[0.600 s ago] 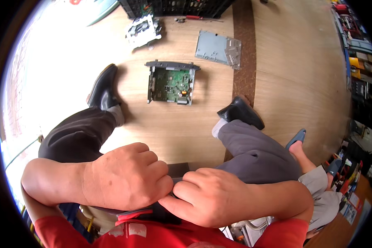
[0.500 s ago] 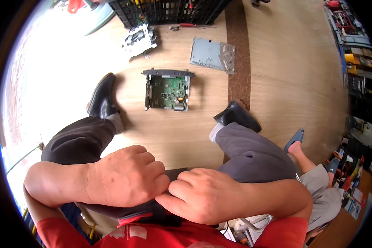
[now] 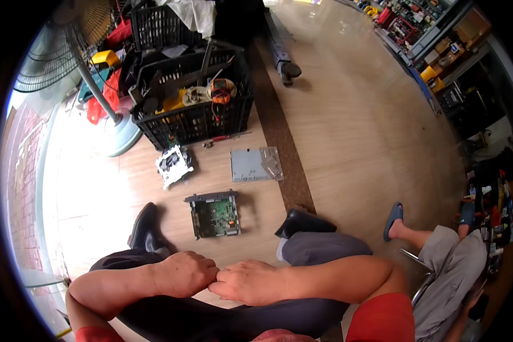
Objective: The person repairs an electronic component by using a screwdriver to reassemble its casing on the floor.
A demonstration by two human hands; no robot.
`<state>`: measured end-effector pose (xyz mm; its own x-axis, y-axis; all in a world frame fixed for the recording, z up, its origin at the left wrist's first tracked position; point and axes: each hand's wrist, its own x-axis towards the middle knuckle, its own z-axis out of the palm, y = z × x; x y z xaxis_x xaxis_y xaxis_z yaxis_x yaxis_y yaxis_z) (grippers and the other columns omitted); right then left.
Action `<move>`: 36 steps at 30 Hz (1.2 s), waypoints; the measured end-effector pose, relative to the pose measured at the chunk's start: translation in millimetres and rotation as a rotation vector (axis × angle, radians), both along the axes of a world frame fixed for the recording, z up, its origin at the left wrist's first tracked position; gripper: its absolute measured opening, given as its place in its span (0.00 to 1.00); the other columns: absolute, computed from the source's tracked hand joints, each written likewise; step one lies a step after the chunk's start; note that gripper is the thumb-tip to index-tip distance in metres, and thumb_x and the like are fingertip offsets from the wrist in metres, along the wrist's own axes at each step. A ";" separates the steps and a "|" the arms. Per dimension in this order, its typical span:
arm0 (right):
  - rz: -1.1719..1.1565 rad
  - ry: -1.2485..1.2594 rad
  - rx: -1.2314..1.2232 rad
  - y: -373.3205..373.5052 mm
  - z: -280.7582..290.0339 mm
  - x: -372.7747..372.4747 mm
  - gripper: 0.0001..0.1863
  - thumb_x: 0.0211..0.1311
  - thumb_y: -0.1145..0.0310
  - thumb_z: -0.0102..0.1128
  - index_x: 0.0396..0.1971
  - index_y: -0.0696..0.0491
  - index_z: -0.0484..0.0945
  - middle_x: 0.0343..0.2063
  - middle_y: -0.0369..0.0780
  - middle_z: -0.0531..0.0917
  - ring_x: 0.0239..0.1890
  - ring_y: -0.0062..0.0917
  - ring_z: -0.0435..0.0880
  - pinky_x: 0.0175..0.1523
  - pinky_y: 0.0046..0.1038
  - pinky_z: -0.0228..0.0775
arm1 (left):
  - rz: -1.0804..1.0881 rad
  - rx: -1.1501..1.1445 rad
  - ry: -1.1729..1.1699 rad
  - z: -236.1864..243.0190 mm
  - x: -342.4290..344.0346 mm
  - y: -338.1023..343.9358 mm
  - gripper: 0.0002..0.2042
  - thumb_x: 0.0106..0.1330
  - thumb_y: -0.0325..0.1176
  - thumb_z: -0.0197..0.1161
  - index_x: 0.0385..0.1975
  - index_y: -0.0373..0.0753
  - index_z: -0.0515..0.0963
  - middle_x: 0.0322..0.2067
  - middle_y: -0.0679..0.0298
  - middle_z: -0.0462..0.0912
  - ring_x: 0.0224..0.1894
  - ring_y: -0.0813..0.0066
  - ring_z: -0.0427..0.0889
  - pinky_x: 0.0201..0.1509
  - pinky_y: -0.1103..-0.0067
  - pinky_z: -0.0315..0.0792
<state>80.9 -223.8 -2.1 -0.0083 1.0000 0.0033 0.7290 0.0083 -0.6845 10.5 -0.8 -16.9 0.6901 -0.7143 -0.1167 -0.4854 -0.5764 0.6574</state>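
Observation:
My left hand [image 3: 185,274] and my right hand [image 3: 248,282] meet over my lap with their knuckles up. Both are closed, the fingers curled under and close together; anything inside them is hidden. In front of them, on the floor between my boots, lies an opened electronic unit [image 3: 216,219] with a green circuit board and a dark front panel along its far side. Neither hand touches it. Beyond it are a white-framed mechanism [image 3: 174,166] on the left and a flat grey metal cover [image 3: 246,165] on the right, with a perforated see-through-looking piece [image 3: 272,163] on its edge.
A red-handled screwdriver [image 3: 221,138] lies before a black crate [image 3: 195,126] holding tools and an orange multimeter [image 3: 220,90]. A standing fan [image 3: 98,94] is at far left. Another person's leg [image 3: 459,259] is at right, and another foot [image 3: 290,72] shows farther back.
The view has tilted up, so floor things sit lower and the crate and fan show more fully. My hands stay closed together over my lap.

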 end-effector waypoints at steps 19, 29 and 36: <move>0.121 0.033 -0.256 4.1 5.4 -4.8 0.08 0.70 0.68 0.46 0.39 0.53 0.75 0.35 0.49 0.84 0.43 0.47 0.86 0.46 0.49 0.77 | -0.068 0.302 0.144 -30.0 1.5 -1.8 0.08 0.69 0.34 0.57 0.39 0.36 0.78 0.39 0.50 0.86 0.44 0.48 0.87 0.48 0.60 0.81; 0.108 0.048 -0.210 4.1 2.5 -4.4 0.09 0.70 0.64 0.50 0.36 0.53 0.76 0.34 0.50 0.83 0.41 0.49 0.86 0.44 0.50 0.77 | -0.063 0.407 0.183 -42.0 6.3 -1.1 0.09 0.69 0.33 0.56 0.40 0.37 0.79 0.40 0.50 0.86 0.47 0.49 0.87 0.51 0.60 0.80; 0.099 0.035 -0.202 4.3 5.4 -6.1 0.09 0.69 0.63 0.55 0.37 0.53 0.76 0.34 0.50 0.83 0.40 0.49 0.86 0.42 0.50 0.77 | -0.080 0.453 0.235 -41.2 6.2 -2.5 0.10 0.71 0.33 0.55 0.44 0.37 0.79 0.44 0.49 0.85 0.50 0.49 0.86 0.53 0.59 0.80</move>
<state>74.8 -219.5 3.3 -0.1103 0.9746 -0.1949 0.7074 -0.0608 -0.7042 16.7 -3.3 -58.1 0.5532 -0.6059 -0.5717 -0.4092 -0.7954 0.4470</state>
